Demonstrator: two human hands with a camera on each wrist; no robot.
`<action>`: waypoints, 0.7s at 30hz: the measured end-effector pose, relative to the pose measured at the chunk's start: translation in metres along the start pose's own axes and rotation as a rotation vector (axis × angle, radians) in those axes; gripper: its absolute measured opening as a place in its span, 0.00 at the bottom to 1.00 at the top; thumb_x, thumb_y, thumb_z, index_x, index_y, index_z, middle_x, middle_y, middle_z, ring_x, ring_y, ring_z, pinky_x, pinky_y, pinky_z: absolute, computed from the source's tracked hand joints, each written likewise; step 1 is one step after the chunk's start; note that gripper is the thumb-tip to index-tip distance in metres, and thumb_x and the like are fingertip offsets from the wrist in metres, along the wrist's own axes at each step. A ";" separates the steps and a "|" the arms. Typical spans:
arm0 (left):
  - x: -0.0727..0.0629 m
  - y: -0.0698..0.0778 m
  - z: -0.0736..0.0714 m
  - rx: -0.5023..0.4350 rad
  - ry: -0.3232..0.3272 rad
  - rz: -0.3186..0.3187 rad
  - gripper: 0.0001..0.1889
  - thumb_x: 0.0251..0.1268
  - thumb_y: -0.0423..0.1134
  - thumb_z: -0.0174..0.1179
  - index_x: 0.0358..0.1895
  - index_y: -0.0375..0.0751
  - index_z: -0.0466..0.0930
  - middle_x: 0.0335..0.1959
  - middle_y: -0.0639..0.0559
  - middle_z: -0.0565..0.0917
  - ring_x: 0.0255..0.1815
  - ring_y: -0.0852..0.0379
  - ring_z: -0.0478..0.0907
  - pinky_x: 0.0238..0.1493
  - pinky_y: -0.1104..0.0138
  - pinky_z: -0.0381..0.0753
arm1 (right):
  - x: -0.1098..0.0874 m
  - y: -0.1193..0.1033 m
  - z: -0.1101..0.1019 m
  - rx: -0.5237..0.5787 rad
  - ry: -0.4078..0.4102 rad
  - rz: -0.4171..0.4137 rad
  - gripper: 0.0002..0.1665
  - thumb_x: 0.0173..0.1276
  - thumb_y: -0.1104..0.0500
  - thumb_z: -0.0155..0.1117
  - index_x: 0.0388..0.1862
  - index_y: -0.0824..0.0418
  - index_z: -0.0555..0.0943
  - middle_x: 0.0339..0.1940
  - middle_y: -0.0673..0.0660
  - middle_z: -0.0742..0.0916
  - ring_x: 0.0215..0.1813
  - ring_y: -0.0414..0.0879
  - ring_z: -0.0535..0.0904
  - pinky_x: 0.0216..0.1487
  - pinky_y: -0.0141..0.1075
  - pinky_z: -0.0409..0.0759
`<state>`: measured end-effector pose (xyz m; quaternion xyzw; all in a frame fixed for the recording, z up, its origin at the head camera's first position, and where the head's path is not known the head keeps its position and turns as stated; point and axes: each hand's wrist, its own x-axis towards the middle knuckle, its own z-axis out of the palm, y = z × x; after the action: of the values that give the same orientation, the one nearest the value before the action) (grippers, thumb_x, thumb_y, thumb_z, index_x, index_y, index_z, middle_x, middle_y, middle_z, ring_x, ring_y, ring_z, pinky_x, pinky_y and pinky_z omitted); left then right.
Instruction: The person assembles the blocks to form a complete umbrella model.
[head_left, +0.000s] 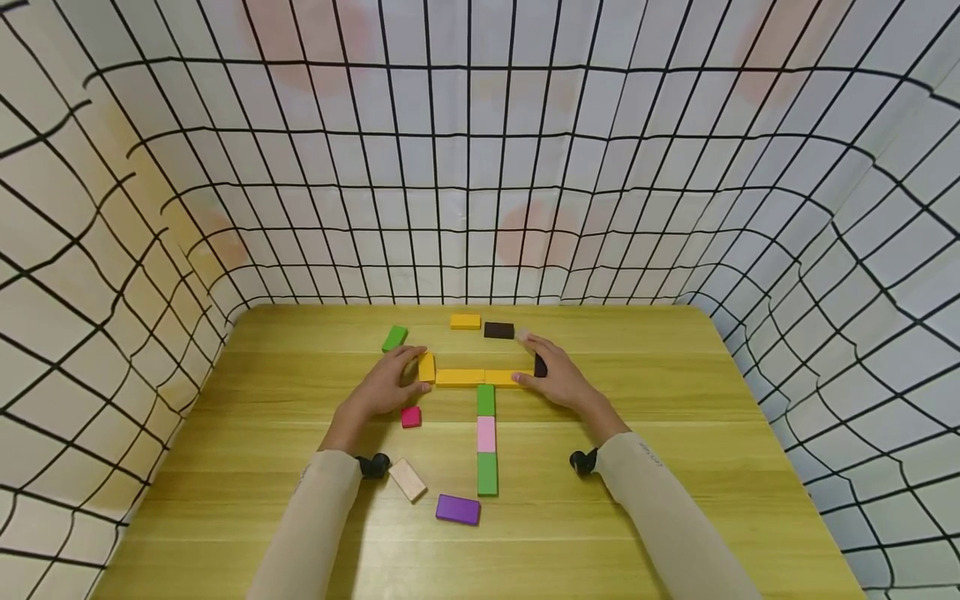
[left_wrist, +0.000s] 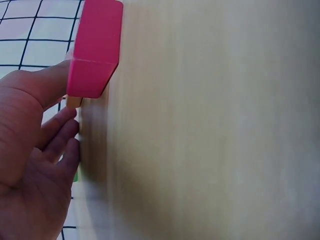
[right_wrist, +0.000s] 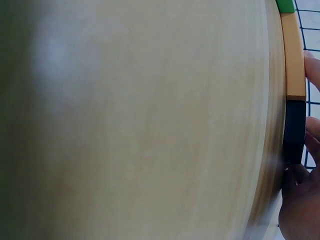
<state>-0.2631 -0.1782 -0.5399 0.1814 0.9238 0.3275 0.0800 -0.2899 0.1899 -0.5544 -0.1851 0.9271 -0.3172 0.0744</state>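
Note:
My left hand (head_left: 388, 383) holds the upright-lying yellow block (head_left: 427, 367) at the row's left end, its index finger at the far end and thumb at the near end. Two yellow blocks (head_left: 461, 378) lie end to end beside it. My right hand (head_left: 558, 377) curls round a black block (head_left: 541, 366) at the row's right end; the palm partly hides it. The right thumb lies over the right yellow block (right_wrist: 294, 57). A column of green (head_left: 486, 400), pink (head_left: 486, 434) and green (head_left: 487, 473) blocks runs down from the row's middle.
A red block (head_left: 410, 417) lies close below my left hand. Nearer me are a beige block (head_left: 408, 481) and a purple block (head_left: 458, 510). Toward the back lie a green block (head_left: 394, 338), a yellow block (head_left: 465, 322) and a black block (head_left: 498, 331). Black wire mesh (head_left: 468, 183) borders the table.

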 end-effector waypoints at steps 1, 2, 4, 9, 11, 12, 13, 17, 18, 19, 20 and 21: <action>0.000 0.000 0.000 0.000 -0.003 0.007 0.40 0.71 0.50 0.66 0.81 0.45 0.60 0.80 0.39 0.62 0.80 0.35 0.59 0.79 0.38 0.59 | 0.000 0.000 0.000 0.001 -0.001 0.001 0.52 0.71 0.34 0.65 0.85 0.53 0.57 0.86 0.55 0.59 0.85 0.61 0.51 0.81 0.65 0.54; 0.000 0.001 0.000 0.000 -0.007 0.014 0.39 0.72 0.49 0.66 0.81 0.45 0.60 0.81 0.39 0.61 0.81 0.34 0.58 0.79 0.38 0.59 | -0.001 0.000 0.000 0.002 0.000 0.003 0.51 0.71 0.35 0.65 0.85 0.53 0.57 0.86 0.55 0.59 0.85 0.61 0.51 0.81 0.65 0.54; 0.000 0.002 -0.001 0.000 -0.007 0.034 0.39 0.72 0.47 0.66 0.81 0.44 0.59 0.81 0.39 0.60 0.80 0.34 0.58 0.79 0.38 0.59 | -0.001 0.000 0.000 0.000 0.001 0.006 0.51 0.72 0.35 0.65 0.85 0.53 0.58 0.86 0.55 0.59 0.85 0.61 0.51 0.81 0.65 0.54; 0.001 0.006 -0.003 -0.003 0.030 0.059 0.37 0.72 0.44 0.66 0.80 0.43 0.62 0.81 0.40 0.62 0.80 0.36 0.61 0.79 0.41 0.60 | -0.003 -0.001 0.000 0.004 0.005 -0.006 0.51 0.72 0.36 0.66 0.85 0.53 0.58 0.86 0.56 0.59 0.85 0.62 0.52 0.80 0.66 0.54; 0.001 0.006 -0.004 0.003 0.050 0.057 0.35 0.73 0.45 0.65 0.79 0.43 0.63 0.80 0.40 0.63 0.80 0.36 0.61 0.79 0.41 0.61 | -0.003 -0.001 0.000 0.008 0.005 -0.008 0.51 0.72 0.36 0.66 0.85 0.53 0.58 0.86 0.56 0.59 0.85 0.62 0.52 0.80 0.66 0.54; 0.001 0.007 -0.005 0.004 0.064 0.055 0.35 0.73 0.45 0.65 0.79 0.43 0.64 0.80 0.39 0.64 0.80 0.36 0.61 0.78 0.41 0.61 | -0.003 -0.001 0.001 0.010 0.005 -0.007 0.51 0.72 0.36 0.66 0.85 0.54 0.58 0.86 0.56 0.59 0.85 0.62 0.52 0.80 0.66 0.54; 0.001 0.006 -0.006 0.005 0.078 0.048 0.34 0.73 0.45 0.65 0.78 0.43 0.65 0.80 0.38 0.64 0.80 0.35 0.61 0.78 0.40 0.62 | -0.003 -0.001 0.001 0.011 0.004 -0.005 0.51 0.72 0.36 0.66 0.85 0.54 0.58 0.86 0.56 0.59 0.85 0.62 0.52 0.80 0.66 0.54; 0.001 0.004 -0.009 0.016 0.160 0.014 0.32 0.73 0.46 0.65 0.76 0.42 0.69 0.77 0.39 0.67 0.78 0.35 0.63 0.77 0.41 0.64 | -0.003 -0.001 0.001 0.017 0.004 0.003 0.52 0.71 0.35 0.66 0.84 0.54 0.58 0.86 0.55 0.59 0.85 0.62 0.52 0.81 0.65 0.54; 0.002 0.002 -0.010 0.018 0.184 0.004 0.31 0.73 0.46 0.65 0.75 0.41 0.70 0.76 0.39 0.68 0.78 0.35 0.64 0.77 0.41 0.64 | -0.002 -0.002 0.001 0.018 0.003 0.005 0.52 0.71 0.35 0.66 0.84 0.54 0.58 0.86 0.55 0.59 0.85 0.61 0.52 0.81 0.65 0.54; 0.002 0.001 -0.011 0.020 0.206 -0.006 0.31 0.73 0.47 0.65 0.74 0.41 0.70 0.75 0.40 0.69 0.77 0.36 0.65 0.77 0.42 0.65 | -0.002 -0.002 0.001 0.017 0.005 0.005 0.52 0.71 0.35 0.66 0.84 0.54 0.58 0.86 0.55 0.59 0.85 0.61 0.52 0.81 0.65 0.54; 0.003 0.000 -0.012 0.019 0.227 -0.017 0.31 0.72 0.47 0.66 0.74 0.41 0.70 0.75 0.40 0.69 0.76 0.36 0.65 0.77 0.42 0.65 | -0.002 -0.002 0.001 0.018 0.007 0.005 0.52 0.71 0.34 0.66 0.84 0.54 0.58 0.86 0.55 0.59 0.85 0.62 0.52 0.81 0.65 0.54; 0.003 -0.002 -0.013 0.019 0.245 -0.033 0.32 0.71 0.48 0.66 0.74 0.41 0.71 0.74 0.40 0.70 0.75 0.36 0.66 0.76 0.42 0.66 | -0.001 -0.002 0.002 0.018 0.008 0.005 0.52 0.71 0.34 0.65 0.84 0.54 0.58 0.86 0.55 0.59 0.85 0.61 0.52 0.81 0.65 0.55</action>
<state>-0.2703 -0.1863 -0.5309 0.1253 0.9326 0.3371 -0.0300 -0.2880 0.1882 -0.5546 -0.1810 0.9250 -0.3259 0.0733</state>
